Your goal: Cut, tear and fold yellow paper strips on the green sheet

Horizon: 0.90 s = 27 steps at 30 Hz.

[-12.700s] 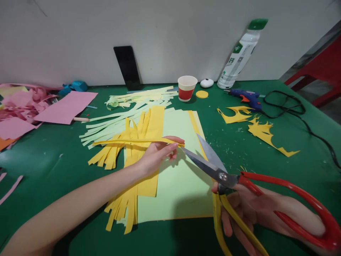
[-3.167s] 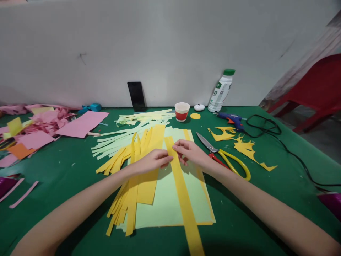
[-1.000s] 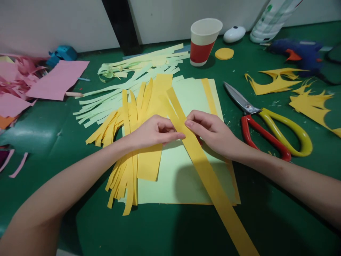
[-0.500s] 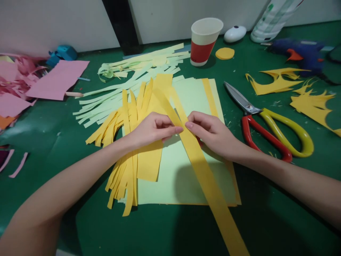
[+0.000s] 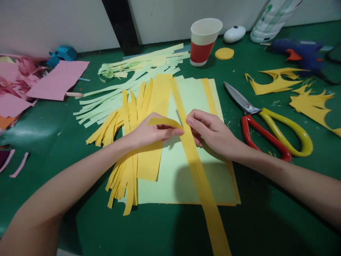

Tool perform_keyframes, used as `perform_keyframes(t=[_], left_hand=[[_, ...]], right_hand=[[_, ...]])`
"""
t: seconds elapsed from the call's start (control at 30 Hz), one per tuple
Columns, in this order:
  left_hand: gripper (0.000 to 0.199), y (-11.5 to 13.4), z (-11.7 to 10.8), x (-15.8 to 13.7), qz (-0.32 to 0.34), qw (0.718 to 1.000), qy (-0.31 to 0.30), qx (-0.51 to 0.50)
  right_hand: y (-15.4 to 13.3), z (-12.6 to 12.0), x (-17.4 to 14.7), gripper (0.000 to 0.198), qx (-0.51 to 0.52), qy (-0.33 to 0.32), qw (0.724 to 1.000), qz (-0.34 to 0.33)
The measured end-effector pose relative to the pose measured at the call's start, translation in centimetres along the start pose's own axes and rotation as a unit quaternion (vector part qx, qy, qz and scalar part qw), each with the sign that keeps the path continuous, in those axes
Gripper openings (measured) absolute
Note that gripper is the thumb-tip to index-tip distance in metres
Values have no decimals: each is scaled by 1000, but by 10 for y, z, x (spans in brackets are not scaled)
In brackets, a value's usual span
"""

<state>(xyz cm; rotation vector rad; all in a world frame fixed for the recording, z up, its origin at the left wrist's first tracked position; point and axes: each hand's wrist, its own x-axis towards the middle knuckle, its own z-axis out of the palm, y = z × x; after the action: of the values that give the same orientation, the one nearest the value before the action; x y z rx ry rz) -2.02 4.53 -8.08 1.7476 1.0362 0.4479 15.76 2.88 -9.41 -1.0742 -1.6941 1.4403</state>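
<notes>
Yellow strip (image 5: 197, 167): a long paper band running from between the two hands over the pale green sheet (image 5: 167, 185), past its near edge and out of view; forked at its far end, whole along the visible near length.
Left hand (image 5: 152, 133): thumb and fingers pinched together on the left branch (image 5: 163, 121) of the fork, which arches back over the fingers toward the left.
Right hand (image 5: 211, 134): narrow, gripping the strip's right edge just beside the fork; the right branch (image 5: 179, 97) points far, its tip beside the wide yellow piece (image 5: 149, 163).
Change: half a second ago the left branch pointed far and leftward; now it is folded over the left hand, and the near tail has swung left. A few seconds ago the strip's end was one piece.
Meaning: the split appears to be made by pulling with the fingers, with most of the visible length still to divide.
Scissors (image 5: 249, 107): out of the hands, lying on the green table (image 5: 106, 231) to the right of the pale green sheet, blades pointing far and left.
Yellow fringe (image 5: 118, 122): loose-ended strips to the left, beyond the left forearm.
</notes>
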Motion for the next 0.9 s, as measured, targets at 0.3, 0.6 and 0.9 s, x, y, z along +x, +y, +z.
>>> perform_keyframes(t=[0.3, 0.6, 0.9], left_hand=[[36, 0, -1, 0, 12, 998, -64, -3], [40, -2, 1, 0, -2, 1000, 0, -8], [35, 2, 0, 1, 5, 999, -44, -4]], right_hand=[[0, -2, 1, 25, -27, -11, 999, -22], [1, 0, -1, 25, 2, 7, 1000, 2], [0, -1, 1, 23, -20, -6, 1000, -8]])
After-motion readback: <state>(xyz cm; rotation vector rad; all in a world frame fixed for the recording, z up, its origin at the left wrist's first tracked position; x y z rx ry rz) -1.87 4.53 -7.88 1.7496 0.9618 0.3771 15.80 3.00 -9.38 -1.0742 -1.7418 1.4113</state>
